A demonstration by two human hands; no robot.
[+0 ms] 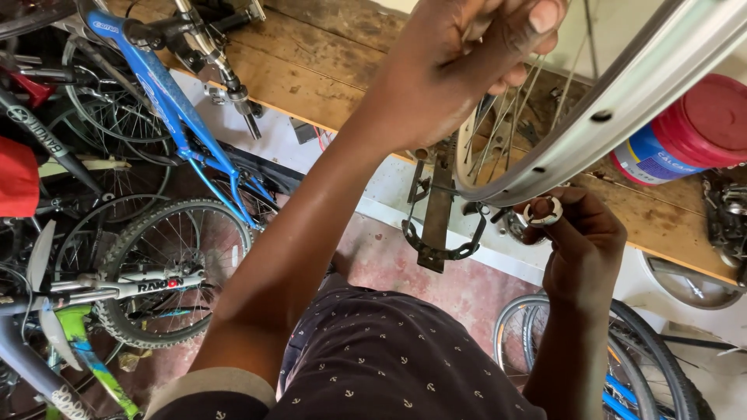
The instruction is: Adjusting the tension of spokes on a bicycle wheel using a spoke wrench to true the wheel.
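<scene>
Our left hand pinches the spokes of 1 silver rim — cut off above; our right hand grips a small spoke tool below the rim — partly hidden.

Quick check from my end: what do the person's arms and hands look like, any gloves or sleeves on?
Both hands bare: no gloves, rings or watch on the left hand or right hand. Forearms uncovered. A short sleeve on the left arm, dark with small white anchor marks and a pale cuff band.
</scene>
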